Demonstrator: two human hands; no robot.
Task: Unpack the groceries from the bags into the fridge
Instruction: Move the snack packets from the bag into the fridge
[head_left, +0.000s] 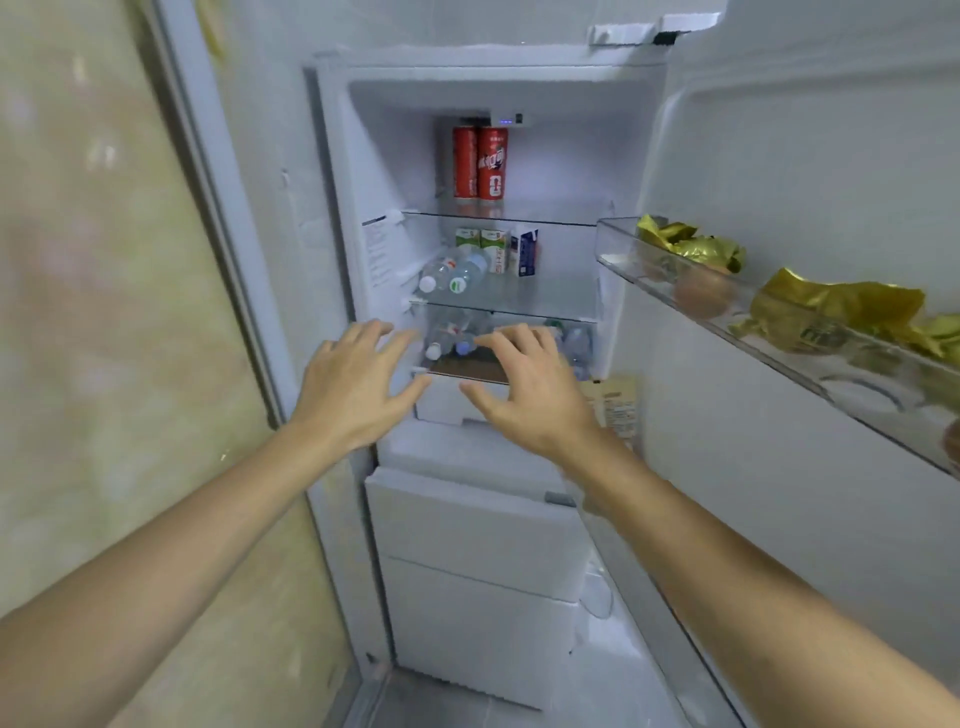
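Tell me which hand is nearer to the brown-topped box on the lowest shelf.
Right. The right hand hovers spread directly over the brown-topped box; the left hand sits off its left end.

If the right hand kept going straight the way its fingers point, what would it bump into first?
Most likely the water bottles lying on the lowest shelf. The right hand, fingers spread and holding nothing, is aimed at them across the shelf's front edge. Depth is hard to judge from one view, so that edge might come first.

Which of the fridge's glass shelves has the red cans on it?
The top shelf: two tall red cans stand upright there. The middle shelf holds cartons and water bottles lying down.
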